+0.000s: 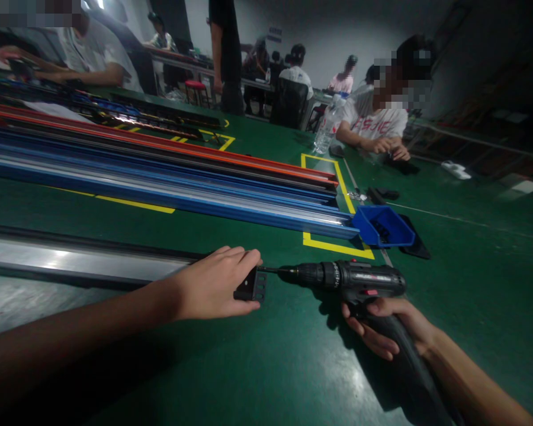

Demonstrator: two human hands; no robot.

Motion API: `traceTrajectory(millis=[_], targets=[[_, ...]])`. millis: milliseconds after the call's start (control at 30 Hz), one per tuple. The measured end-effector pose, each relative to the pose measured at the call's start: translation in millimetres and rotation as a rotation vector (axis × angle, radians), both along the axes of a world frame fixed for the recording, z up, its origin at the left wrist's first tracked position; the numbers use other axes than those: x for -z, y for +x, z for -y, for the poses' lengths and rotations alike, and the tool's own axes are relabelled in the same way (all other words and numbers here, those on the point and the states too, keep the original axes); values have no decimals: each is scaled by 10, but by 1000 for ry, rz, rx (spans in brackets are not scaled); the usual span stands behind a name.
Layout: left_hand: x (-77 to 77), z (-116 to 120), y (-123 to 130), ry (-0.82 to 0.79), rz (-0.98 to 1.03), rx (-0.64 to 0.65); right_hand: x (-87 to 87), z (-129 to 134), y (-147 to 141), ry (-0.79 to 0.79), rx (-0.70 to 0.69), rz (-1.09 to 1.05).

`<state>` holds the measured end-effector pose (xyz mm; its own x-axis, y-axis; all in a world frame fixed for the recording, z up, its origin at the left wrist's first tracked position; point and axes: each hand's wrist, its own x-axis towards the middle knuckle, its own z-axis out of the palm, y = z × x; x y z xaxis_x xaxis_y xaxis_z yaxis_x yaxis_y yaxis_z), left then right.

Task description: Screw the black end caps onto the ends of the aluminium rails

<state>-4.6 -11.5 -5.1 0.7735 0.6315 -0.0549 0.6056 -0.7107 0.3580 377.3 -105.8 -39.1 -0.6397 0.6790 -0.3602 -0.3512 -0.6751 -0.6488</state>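
My left hand [222,281] is wrapped round a black end piece [249,287] at the right end of a long silver and black profile [93,260]. In my right hand [386,325] is a black cordless drill [368,279], pointing left. The drill's long bit [270,270] reaches the end piece beside my left fingertips; the exact contact point is too small to make out. My right fingers go round the drill's handle near the trigger.
Beyond lie long blue profiles [204,198] and an orange one [204,151] on the green table [471,284]. A blue bin [393,228] with small dark parts stands at their right end. A plastic bottle [326,127] and a seated person [377,118] are farther back.
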Motion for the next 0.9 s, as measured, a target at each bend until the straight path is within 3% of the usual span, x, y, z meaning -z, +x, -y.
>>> traceTrajectory(millis=[900], targets=[[-24,3,15,0,-10,-5,43,53,38,-30,38,44]])
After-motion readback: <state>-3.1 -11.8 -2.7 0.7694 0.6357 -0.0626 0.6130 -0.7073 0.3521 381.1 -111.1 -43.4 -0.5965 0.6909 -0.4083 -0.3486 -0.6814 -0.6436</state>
